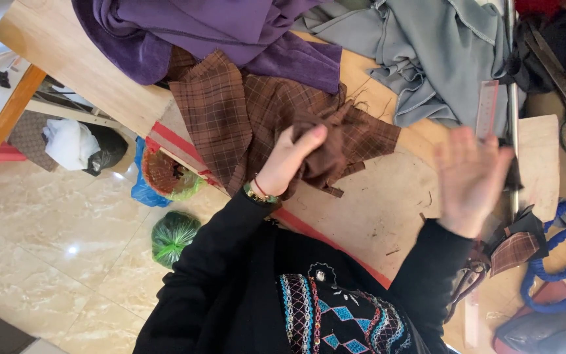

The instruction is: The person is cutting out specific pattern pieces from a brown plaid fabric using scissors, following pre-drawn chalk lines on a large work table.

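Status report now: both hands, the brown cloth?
Left hand grips brown plaid cloth on table. Right hand open, blurred, holding nothing. Purple fabric overlaps cloth.

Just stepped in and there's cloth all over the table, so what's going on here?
A person in black sleeves works at a wooden table. The left hand grips a bunched piece of brown plaid fabric. The right hand is raised open and blurred, holding nothing. Purple cloth and grey cloth lie heaped behind, with a clear ruler beside them.
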